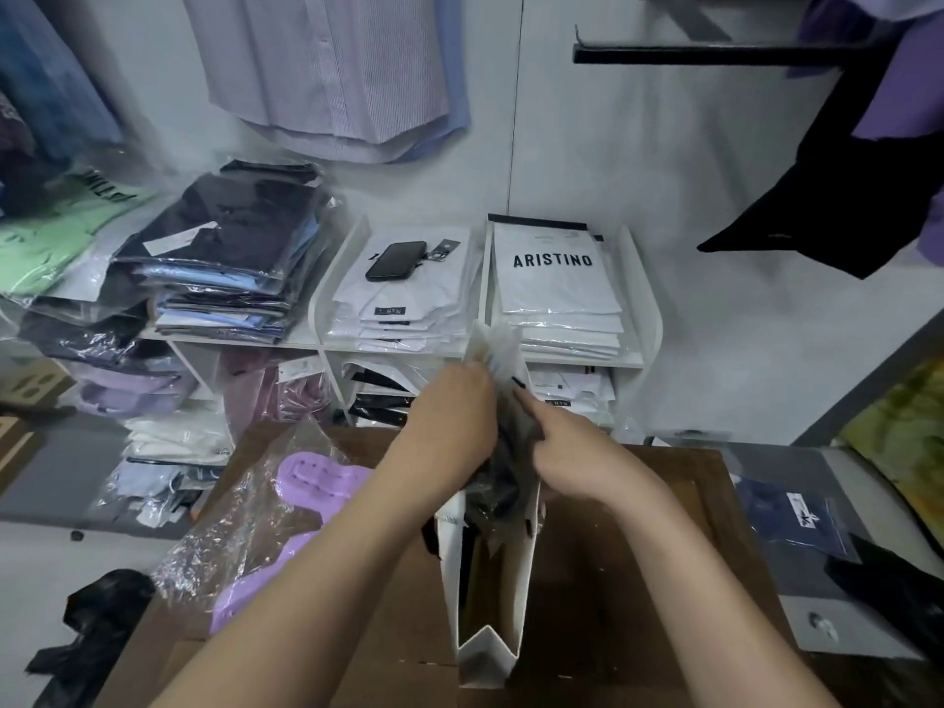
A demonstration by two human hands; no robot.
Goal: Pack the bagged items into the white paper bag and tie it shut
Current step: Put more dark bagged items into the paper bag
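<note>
Left hand (452, 413): closed round the upper left side of the bagged item (503, 459); the fingers curl into the clear wrapping and their tips are hidden behind it.
Right hand (569, 454): grips the same item from the right, forefinger lying up along the plastic, thumb pressed against the dark bundle; the other fingers cannot be made out.
Bagged item: a dark garment in clear plastic, held upright between both hands, its lower end inside the mouth of the white paper bag (490, 633), its pale plastic top sticking up above the hands.
White paper bag: stands upright and open on the cardboard box (638, 554), narrow side toward the camera, with dark contents showing inside.
Purple slippers (306, 482): in a crinkled clear bag lying on the left part of the box, apart from both hands.
Shelf unit (651, 319): behind the box, against the wall, holding stacks of wrapped white shirts.
Phone (396, 260): lies face down on the middle stack.
ARISTINO packets (554, 278): piled in the right compartment.
</note>
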